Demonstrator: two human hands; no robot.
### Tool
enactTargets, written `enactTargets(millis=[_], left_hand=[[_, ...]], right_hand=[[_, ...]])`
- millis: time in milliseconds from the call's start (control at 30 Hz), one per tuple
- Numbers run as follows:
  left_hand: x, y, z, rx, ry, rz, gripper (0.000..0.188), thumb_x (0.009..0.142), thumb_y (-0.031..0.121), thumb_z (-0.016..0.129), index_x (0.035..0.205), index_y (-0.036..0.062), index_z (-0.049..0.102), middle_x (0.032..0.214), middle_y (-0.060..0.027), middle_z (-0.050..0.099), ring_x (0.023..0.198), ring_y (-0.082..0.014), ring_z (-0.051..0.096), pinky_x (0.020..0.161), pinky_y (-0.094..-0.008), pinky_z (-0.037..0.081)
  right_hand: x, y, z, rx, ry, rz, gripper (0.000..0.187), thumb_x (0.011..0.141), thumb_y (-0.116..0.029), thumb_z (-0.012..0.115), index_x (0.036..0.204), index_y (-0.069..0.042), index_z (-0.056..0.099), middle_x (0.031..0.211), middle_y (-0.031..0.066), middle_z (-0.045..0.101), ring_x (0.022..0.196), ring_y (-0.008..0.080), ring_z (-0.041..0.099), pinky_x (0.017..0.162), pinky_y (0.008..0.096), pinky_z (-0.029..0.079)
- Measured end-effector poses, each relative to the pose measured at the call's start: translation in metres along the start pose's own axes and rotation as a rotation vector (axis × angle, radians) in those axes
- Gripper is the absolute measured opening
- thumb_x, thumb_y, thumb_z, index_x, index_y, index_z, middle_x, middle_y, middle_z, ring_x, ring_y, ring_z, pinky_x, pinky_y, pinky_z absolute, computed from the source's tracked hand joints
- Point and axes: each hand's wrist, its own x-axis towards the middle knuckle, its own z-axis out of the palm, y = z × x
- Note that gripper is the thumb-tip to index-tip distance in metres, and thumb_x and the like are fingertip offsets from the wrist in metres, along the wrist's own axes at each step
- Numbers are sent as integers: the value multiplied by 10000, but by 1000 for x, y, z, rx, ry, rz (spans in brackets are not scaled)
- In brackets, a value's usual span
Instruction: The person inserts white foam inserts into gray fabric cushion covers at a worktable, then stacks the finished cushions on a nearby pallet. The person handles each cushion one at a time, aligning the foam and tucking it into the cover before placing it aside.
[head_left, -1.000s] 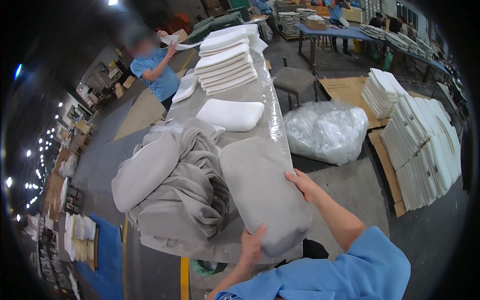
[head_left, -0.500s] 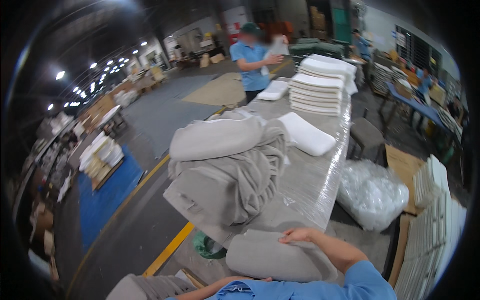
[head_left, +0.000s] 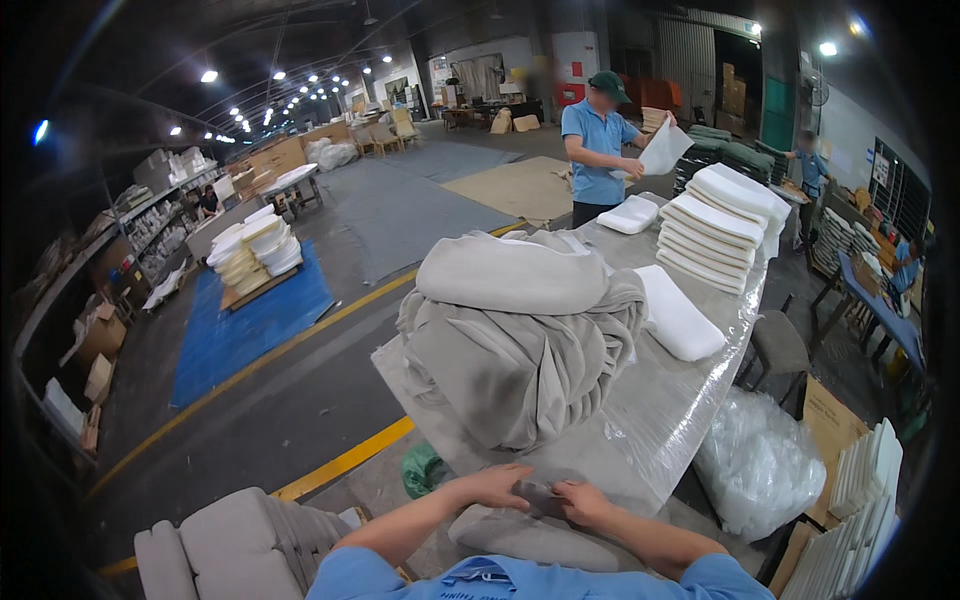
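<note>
A grey fabric-covered cushion (head_left: 545, 540) lies against my body at the table's near edge. Its far end, a loose edge of the grey cover (head_left: 540, 494), is between my two hands. My left hand (head_left: 497, 487) grips that edge from the left, thumb and fingers curved about it. From the right, my right hand (head_left: 582, 503) pinches the same cover with closed fingers. Just beyond both hands rises a heap of grey fabric covers (head_left: 500, 370), with a smooth grey padded piece (head_left: 510, 275) on top. Beside the heap lies a white foam pad (head_left: 680, 315).
Stacked white foam pads (head_left: 710, 225) stand at the table's far end, near a person (head_left: 597, 150) holding a white sheet. Grey cushions (head_left: 235, 550) are piled at my left. To the right are a bag of clear plastic (head_left: 760, 460), a stool (head_left: 778, 340) and more stacked pads (head_left: 850, 510).
My left hand has come up from near my body to the cushion's far end. My right hand has moved in beside it. The view has tilted up and turned left.
</note>
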Motion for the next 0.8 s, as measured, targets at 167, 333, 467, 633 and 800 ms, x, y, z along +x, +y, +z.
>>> enactTargets(millis=[167, 333, 467, 633, 800], left_hand=[[30, -20, 16, -7, -402, -201, 515, 885, 491, 751, 1212, 93, 749, 1130, -207, 747, 1074, -399, 702, 931, -475, 540], [42, -20, 38, -45, -263, -347, 405, 1005, 469, 599, 1119, 120, 772, 1039, -216, 746, 984, -444, 706, 876, -531, 542], [38, -23, 60, 64, -57, -348, 420, 1064, 441, 509, 1105, 86, 730, 1003, -241, 738, 953, -464, 701, 847, -566, 536], [48, -32, 64, 75, -84, -414, 415, 1071, 441, 488, 1140, 79, 676, 915, -264, 730, 886, -464, 711, 774, -585, 539], [59, -43, 69, 104, 19, -373, 378, 1059, 425, 507, 1102, 83, 663, 844, -238, 731, 827, -467, 719, 726, -574, 558]], right_hand=[[-12, -16, -8, 5, -30, 159, 303, 979, -338, 649, 1164, -98, 659, 1044, 192, 744, 976, 445, 701, 843, 552, 546], [4, 11, -7, -118, -249, 441, 419, 1015, -465, 571, 1131, -100, 741, 1050, 213, 753, 990, 435, 714, 876, 546, 555], [19, 14, 10, -124, -130, 464, 508, 1035, -522, 512, 1077, -74, 748, 1016, 237, 748, 966, 437, 720, 873, 556, 557], [23, 24, 20, -107, 80, 348, 389, 1012, -417, 567, 969, -54, 700, 866, 237, 731, 835, 453, 717, 765, 561, 564], [30, 44, 26, -53, 205, 284, 206, 950, -273, 619, 931, -73, 665, 779, 211, 712, 731, 451, 703, 661, 557, 554]])
